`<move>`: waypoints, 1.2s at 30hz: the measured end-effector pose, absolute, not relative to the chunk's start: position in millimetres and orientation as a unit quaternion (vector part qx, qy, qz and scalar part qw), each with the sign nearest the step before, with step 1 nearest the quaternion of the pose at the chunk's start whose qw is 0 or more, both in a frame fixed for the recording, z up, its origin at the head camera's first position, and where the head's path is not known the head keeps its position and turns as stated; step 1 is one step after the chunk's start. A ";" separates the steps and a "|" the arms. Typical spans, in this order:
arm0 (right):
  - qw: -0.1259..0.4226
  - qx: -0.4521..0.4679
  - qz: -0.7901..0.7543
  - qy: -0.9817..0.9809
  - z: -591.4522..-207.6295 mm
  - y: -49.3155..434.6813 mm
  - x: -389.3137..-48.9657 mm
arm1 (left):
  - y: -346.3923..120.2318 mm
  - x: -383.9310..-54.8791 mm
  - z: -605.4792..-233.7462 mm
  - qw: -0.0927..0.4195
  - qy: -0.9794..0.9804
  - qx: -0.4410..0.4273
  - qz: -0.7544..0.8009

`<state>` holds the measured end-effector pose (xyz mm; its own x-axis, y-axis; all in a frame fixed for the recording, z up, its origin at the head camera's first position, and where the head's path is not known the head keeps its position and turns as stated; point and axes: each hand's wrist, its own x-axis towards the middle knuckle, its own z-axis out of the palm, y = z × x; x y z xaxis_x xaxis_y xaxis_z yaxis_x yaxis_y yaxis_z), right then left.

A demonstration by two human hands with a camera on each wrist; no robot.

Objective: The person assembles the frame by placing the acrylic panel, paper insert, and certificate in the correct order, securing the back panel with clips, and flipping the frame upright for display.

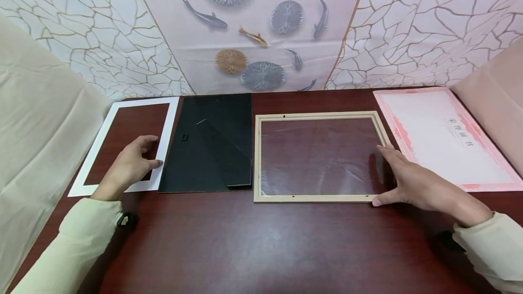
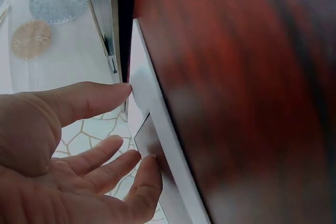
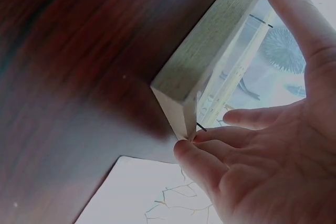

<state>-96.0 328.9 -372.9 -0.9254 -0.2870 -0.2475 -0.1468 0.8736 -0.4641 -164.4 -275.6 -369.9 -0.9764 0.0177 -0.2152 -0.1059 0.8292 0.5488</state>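
Observation:
Over the inner edge of a white rectangular mat border (image 1: 168, 124), my left hand (image 1: 130, 164) hovers with thumb and fingers spread apart. Its thumb tip is at the mat's right strip, and nothing is held between thumb and fingers in the left wrist view. My right hand (image 1: 412, 183) touches the near right corner of a pale wooden picture frame (image 1: 318, 198). The thumb is on the near side, the fairly straight fingers along the right side. A clear sheet (image 1: 318, 158) fills the frame, which lies flat.
A black frame backing board (image 1: 175, 167) with a folded easel stand (image 1: 222, 155) lies between mat and frame. To the right of the frame is a pink-bordered white sheet (image 1: 449, 149) with printed characters. All lie on a dark red-brown table (image 1: 261, 244). Patterned cloth (image 1: 261, 22) hangs behind.

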 end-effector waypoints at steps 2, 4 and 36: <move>0.155 -0.113 -0.225 0.955 -372.7 329.1 -96.3 | -274.0 -165.9 -369.2 0.109 0.951 -0.024 0.287; 0.153 -0.114 -0.227 0.955 -372.6 329.4 -96.2 | -272.8 -167.0 -368.1 0.114 0.952 -0.028 0.283; 0.154 -0.122 -0.237 0.951 -373.9 332.1 -94.3 | -261.7 -165.8 -363.0 0.106 0.967 -0.039 0.230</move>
